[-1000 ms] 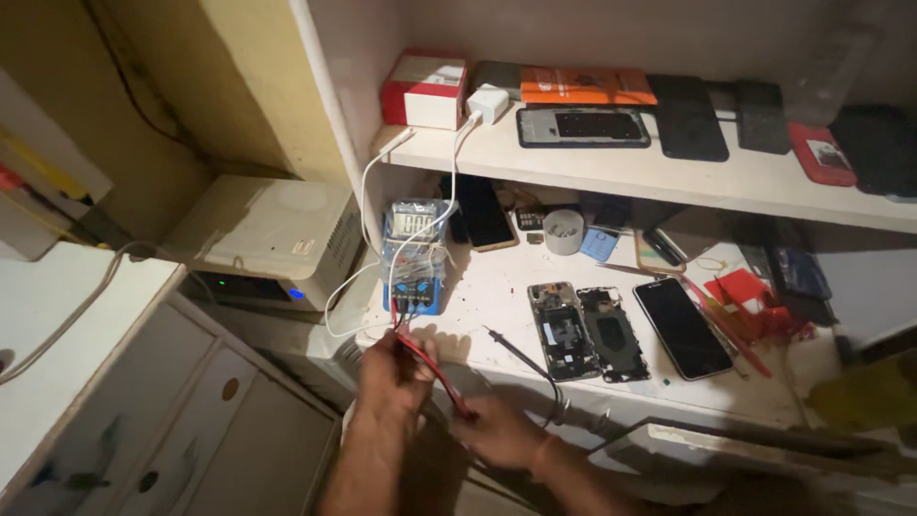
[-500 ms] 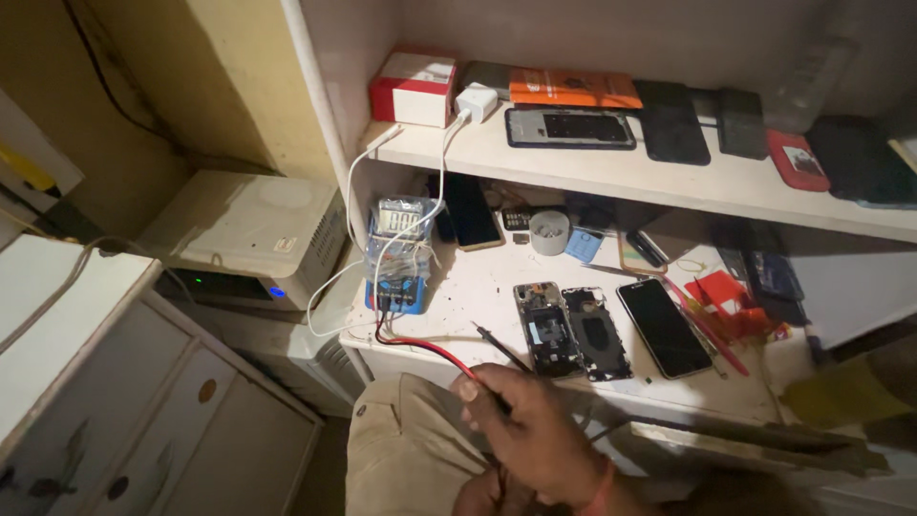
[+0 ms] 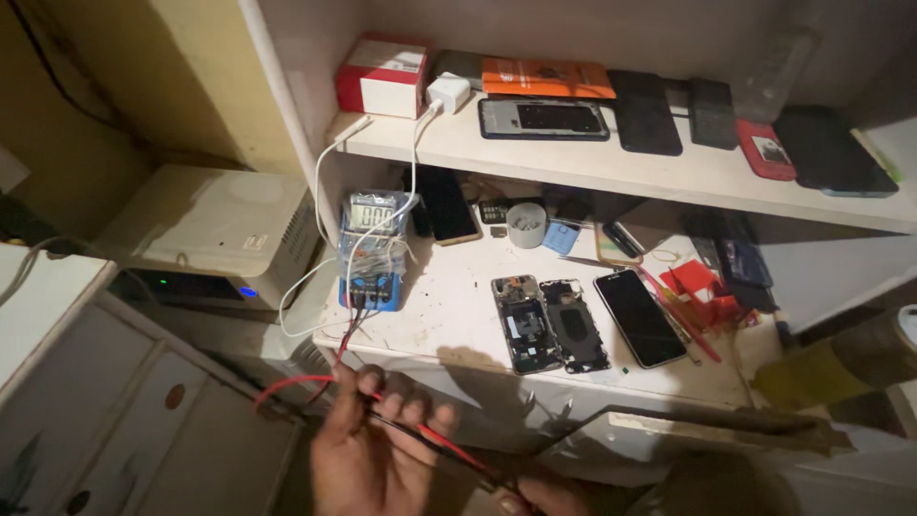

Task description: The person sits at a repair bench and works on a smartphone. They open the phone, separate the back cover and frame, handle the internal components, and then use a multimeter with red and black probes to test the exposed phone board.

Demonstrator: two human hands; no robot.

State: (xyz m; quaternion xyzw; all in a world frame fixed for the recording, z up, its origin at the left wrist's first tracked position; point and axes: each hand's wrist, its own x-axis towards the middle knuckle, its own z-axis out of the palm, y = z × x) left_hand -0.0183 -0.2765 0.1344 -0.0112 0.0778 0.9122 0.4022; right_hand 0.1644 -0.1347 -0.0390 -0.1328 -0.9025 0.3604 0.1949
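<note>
below the meter on the worktop, our left hand grips the red and black leads, fingers curled; our right hand pinches their far end.

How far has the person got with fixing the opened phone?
Done: the phone lies open on the bench with its back cover beside it, and the leads are plugged into the multimeter. In hand: the left hand grips the red and black probes, with the right hand at their tips. Left: no probe touches the phone yet.
</note>
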